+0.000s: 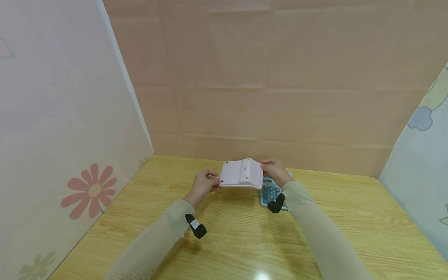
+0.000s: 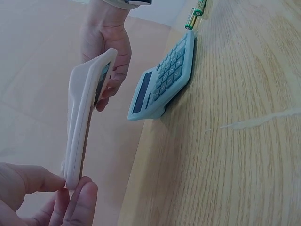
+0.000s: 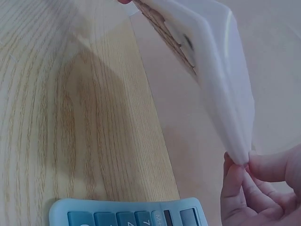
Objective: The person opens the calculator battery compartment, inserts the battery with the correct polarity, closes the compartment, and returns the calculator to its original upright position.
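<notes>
- The left hand [image 1: 203, 184] and the right hand [image 1: 275, 171] are pinching opposite edges of the white calculator [image 1: 241, 173] between their fingers.
- It is hanging above the worktop [image 1: 245, 241] at mid-frame, underside facing the head camera; the blue calculator [image 1: 269, 194] is lying partly hidden beneath the right hand.
- The step seemingly is examining the underside; the next move is probably calling for steady, even support.

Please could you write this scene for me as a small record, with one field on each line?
Held item: white calculator, raised above the table, its back towards the head camera
Left hand: pinches one edge
Right hand: pinches the opposite edge
On the table: blue calculator, keys up, partly hidden behind the right arm in the head view
Also there: two green-and-gold batteries, seen only in the left wrist view
</notes>
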Tool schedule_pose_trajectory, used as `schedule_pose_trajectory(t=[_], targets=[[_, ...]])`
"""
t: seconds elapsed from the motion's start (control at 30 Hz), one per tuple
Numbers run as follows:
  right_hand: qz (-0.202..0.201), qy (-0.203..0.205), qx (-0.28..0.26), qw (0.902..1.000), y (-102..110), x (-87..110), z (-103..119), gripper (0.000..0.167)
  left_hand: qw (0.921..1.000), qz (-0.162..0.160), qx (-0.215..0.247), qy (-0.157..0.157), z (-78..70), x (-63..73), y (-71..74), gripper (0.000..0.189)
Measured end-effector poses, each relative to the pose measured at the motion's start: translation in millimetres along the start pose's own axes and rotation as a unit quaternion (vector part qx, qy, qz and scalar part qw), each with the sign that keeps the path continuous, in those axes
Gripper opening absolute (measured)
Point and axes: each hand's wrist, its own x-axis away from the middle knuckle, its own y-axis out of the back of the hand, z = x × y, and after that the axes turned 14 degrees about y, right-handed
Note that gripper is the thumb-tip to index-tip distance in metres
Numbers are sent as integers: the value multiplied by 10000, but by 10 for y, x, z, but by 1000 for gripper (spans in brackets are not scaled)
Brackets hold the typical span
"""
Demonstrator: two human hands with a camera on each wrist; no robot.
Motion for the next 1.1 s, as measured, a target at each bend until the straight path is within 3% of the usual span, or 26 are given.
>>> schedule_pose_trajectory(t=[0.3,0.8,1.1], targets=[[107,46,159,9998,7,0,-51,38,9984,-59,-385,405,-7,-43,-29,25],[224,-146,175,9995,35,86,-11,35,9978,-141,-436,476,23,-90,-38,18],[511,13,368,9980,38,98,-27,42,9965,-181,-616,534,10,-55,-32,16]])
